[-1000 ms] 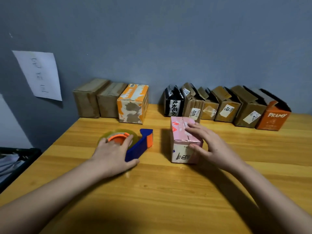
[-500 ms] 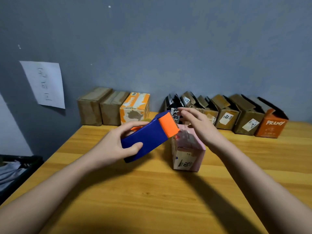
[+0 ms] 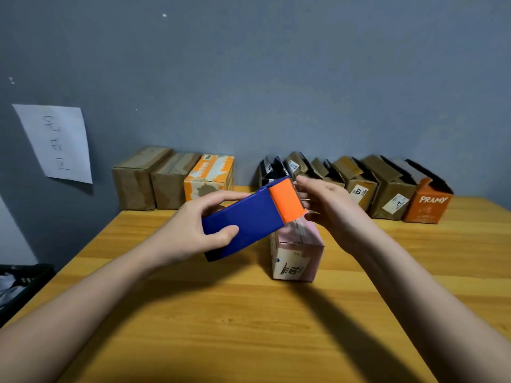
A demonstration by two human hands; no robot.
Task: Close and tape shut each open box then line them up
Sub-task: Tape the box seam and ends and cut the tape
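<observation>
So the tabletop (image 3: 249,327) has two groups of boxes along the back wall: three closed boxes (image 3: 171,181) on the left, already lined up side by side, and a row of open boxes (image 3: 367,183) on the right with flaps sticking up, still waiting their turn. Looks like three done and six to go, plus the one in hand.

That one is the pink box (image 3: 298,255), standing near the middle of the tabletop with its top flaps folded down. Just above its left edge sits the tape dispenser (image 3: 249,219), blue body with an orange cutter end, tilted up to the right.

The left hand (image 3: 190,230) has a full grip on the blue body, fingers on top and thumb wrapped on the near side. The right hand (image 3: 329,208) is at the orange end with its fingers curled in like it's picking at the tape end, but the tape is clear and blurry, so I can't tell if it actually has hold of it.

My take on doing this well: pull out enough tape to overhang both sides, stick the far end down first, then drag the dispenser along the seam while pressing. The box looks light, so it'll probably slide unless a hand holds it.
</observation>
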